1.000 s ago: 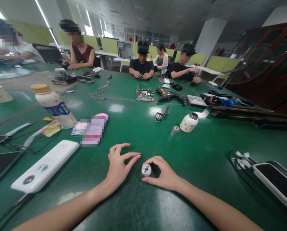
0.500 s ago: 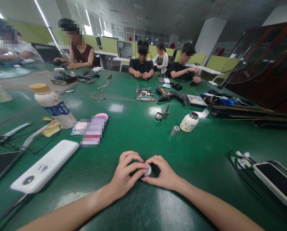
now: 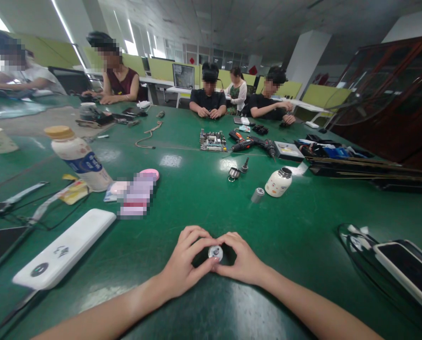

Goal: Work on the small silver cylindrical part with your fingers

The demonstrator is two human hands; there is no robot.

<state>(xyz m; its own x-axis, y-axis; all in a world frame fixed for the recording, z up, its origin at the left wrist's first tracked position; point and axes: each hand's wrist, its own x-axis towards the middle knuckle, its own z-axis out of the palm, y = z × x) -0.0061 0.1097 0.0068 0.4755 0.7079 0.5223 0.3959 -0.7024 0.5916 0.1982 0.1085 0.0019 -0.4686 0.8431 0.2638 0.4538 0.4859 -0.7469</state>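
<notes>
My left hand [image 3: 187, 257] and my right hand [image 3: 242, 257] meet above the green table, fingers curled into a ring. Between their fingertips is a small round silver metal part [image 3: 215, 251] with a dark centre, its round end facing up at me. Both thumbs press near its lower edge, and the other fingers reach along its far side. Its lower body is hidden. Farther off, a silver metal cylinder [image 3: 258, 195] stands beside a white patterned bottle [image 3: 279, 183]. To their left lie a small metal cup-shaped part [image 3: 234, 174] and a dark pointed piece [image 3: 245, 165].
On the left are a white power bank [image 3: 67, 250], a drink bottle [image 3: 81, 163] and a pink-lilac object [image 3: 140, 193]. A phone [image 3: 409, 269] with cables lies right. Farther back are a circuit board [image 3: 212, 140], power drills [image 3: 253, 144] and several seated people.
My left fingers have shifted off the top of the metal part, so its round face now shows more fully. My left thumb now presses at its near edge.
</notes>
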